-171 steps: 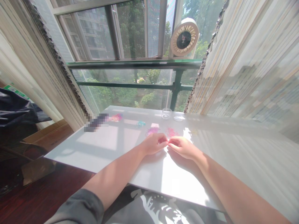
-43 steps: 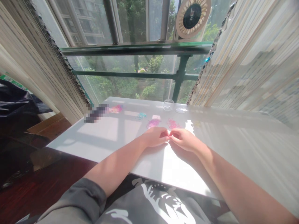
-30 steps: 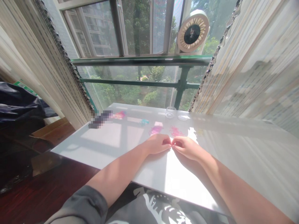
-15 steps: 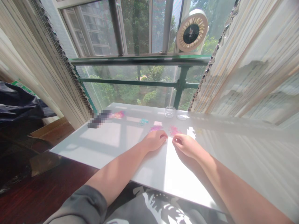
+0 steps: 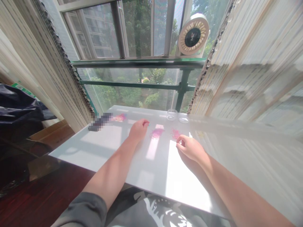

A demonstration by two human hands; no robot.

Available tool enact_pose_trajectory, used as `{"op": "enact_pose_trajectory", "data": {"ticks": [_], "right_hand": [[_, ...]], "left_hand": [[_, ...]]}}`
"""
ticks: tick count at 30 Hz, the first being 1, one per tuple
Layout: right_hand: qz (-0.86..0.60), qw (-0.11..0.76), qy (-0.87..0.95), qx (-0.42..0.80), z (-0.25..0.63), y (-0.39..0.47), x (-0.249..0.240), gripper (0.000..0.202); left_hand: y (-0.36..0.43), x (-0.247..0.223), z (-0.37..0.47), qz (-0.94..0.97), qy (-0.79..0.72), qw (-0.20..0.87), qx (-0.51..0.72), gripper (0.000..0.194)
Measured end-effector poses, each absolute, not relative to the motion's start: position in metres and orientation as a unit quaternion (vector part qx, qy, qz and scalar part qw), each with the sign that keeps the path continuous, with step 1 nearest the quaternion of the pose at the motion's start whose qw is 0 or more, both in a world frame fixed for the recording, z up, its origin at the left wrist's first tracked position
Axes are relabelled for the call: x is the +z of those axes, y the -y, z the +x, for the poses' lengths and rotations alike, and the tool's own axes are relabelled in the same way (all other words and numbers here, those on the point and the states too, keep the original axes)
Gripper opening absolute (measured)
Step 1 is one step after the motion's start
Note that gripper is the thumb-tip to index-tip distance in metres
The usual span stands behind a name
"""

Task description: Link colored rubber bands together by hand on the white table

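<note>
On the white table, my left hand (image 5: 139,129) is over the spot of the teal pile, of which only a trace shows at the fingertips. Its fingers are pressed together; what they hold, if anything, is too small to name. My right hand (image 5: 189,147) is pinched just below a pink pile (image 5: 175,133), its contents too small to make out. Between the hands lies a purple-pink pile (image 5: 156,133) of small thin pieces. Farther left sits a red, orange and yellow pile (image 5: 119,117). Faint yellow bits (image 5: 201,134) lie beyond my right hand.
A clear round container (image 5: 171,115) and a shallow clear dish or lid (image 5: 183,119) stand near the far edge of the table (image 5: 94,154). A blurred dark object (image 5: 100,122) lies at the far left. A round fan (image 5: 193,34) is by the window, between curtains.
My left hand has moved left and away from me, from the purple-pink pile to the teal one, uncovering the purple-pink pile. My right hand has barely moved.
</note>
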State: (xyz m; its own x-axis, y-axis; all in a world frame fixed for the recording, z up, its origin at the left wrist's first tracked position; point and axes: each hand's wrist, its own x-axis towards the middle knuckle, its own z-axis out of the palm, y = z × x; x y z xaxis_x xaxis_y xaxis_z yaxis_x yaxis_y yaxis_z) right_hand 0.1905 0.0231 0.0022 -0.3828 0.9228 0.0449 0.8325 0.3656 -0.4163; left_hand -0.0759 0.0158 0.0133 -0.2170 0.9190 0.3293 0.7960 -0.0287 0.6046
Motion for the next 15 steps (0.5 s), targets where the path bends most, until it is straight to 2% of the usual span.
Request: {"op": "enact_pose_trajectory", "data": {"ticks": [4, 6, 9, 15], "right_hand": [[-0.547, 0.146, 0.81, 0.152, 0.191, -0.026, -0.001, 0.029], [-0.544, 0.15, 0.812, 0.15, 0.192, -0.027, -0.003, 0.03], [-0.539, 0.157, 0.813, 0.156, 0.193, -0.027, -0.004, 0.026], [-0.543, 0.144, 0.811, 0.162, 0.192, -0.024, 0.001, 0.01]], "left_hand": [[-0.025, 0.01, -0.116, 0.567, -0.756, 0.036, 0.326, 0.03], [-0.027, 0.007, -0.129, 0.543, -0.79, 0.049, 0.278, 0.035], [-0.028, 0.002, -0.14, 0.531, -0.808, 0.083, 0.241, 0.038], [-0.028, -0.003, -0.142, 0.535, -0.804, 0.095, 0.244, 0.034]]}}
